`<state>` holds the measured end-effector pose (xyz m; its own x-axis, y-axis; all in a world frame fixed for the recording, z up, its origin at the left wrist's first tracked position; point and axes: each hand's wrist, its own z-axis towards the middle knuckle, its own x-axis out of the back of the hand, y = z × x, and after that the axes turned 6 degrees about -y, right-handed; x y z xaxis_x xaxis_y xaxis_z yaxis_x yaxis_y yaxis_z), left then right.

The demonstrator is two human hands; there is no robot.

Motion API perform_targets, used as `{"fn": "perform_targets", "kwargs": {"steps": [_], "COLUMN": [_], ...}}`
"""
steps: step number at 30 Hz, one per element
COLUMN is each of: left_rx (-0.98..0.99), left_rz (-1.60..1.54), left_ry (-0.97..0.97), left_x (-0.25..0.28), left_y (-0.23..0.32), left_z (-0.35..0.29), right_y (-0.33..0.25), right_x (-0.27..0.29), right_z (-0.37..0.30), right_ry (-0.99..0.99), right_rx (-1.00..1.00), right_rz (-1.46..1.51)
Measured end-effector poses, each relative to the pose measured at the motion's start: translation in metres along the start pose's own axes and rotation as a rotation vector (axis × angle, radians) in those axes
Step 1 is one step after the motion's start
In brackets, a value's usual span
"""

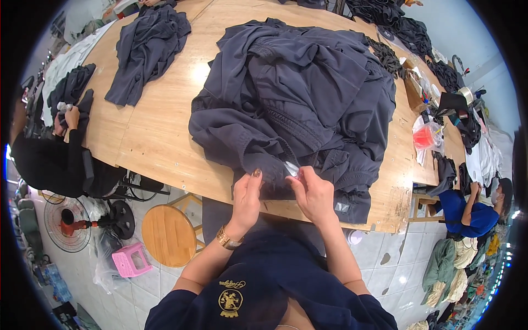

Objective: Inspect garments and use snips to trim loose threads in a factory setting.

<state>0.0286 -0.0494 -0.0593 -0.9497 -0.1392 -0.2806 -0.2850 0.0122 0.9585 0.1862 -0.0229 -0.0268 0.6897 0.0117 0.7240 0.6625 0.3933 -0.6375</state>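
At the near edge of a wooden table (pixel 159 132), I pinch the dark grey garment (pixel 234 146) between the thumb and fingers of my left hand (pixel 247 201), a gold-toned watch (pixel 225 238) on that wrist. My right hand (pixel 314 193), just beside it, closes on a small pale, shiny object (pixel 291 169) at the cloth; its kind is too small to tell. The garment lies against the near side of a tall heap of matching clothes (pixel 324 71), and where one ends and the other begins I cannot tell. The heap rises directly beyond my hands, crowding the space before me, its gathered waistbands folded over one another. Another dark garment (pixel 148 52) lies well apart, at far left on the tabletop. To my right, near the table's edge, sits a red container (pixel 424 136) in clear plastic. At left, a co-worker in black (pixel 47 162) handles dark cloth; at right, another in blue (pixel 476 217) sits beside more clothes. Below on the tiled floor (pixel 385 275), a round wooden stool (pixel 168 235), a pink plastic stool (pixel 131 260) and a standing fan (pixel 67 224) stand to my left.
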Motion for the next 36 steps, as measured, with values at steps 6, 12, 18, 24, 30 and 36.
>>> {"fn": "perform_targets", "kwargs": {"steps": [6, 12, 18, 24, 30, 36], "left_rx": [-0.034, -0.123, -0.146, -0.058, -0.117, -0.13], "left_rz": [0.18, 0.305, 0.353, 0.235, 0.22, 0.279], "left_ry": [-0.048, -0.025, -0.018, -0.041, -0.007, -0.017], "left_x": [-0.003, -0.005, -0.007, -0.008, -0.014, -0.006], "left_y": [0.014, 0.02, 0.021, 0.029, 0.031, 0.022], "left_z": [-0.002, -0.004, -0.003, -0.004, -0.003, -0.003], "right_y": [0.001, -0.004, -0.002, -0.007, -0.003, -0.004], "right_x": [0.002, 0.006, 0.006, -0.002, -0.01, -0.005], "right_z": [0.004, 0.005, 0.006, 0.004, 0.003, 0.006], "right_ry": [0.008, -0.072, -0.093, -0.078, -0.137, -0.063], "right_rx": [0.123, 0.112, 0.106, 0.012, -0.088, 0.01], "right_rz": [-0.167, -0.226, -0.188, 0.146, 0.292, 0.086]}}
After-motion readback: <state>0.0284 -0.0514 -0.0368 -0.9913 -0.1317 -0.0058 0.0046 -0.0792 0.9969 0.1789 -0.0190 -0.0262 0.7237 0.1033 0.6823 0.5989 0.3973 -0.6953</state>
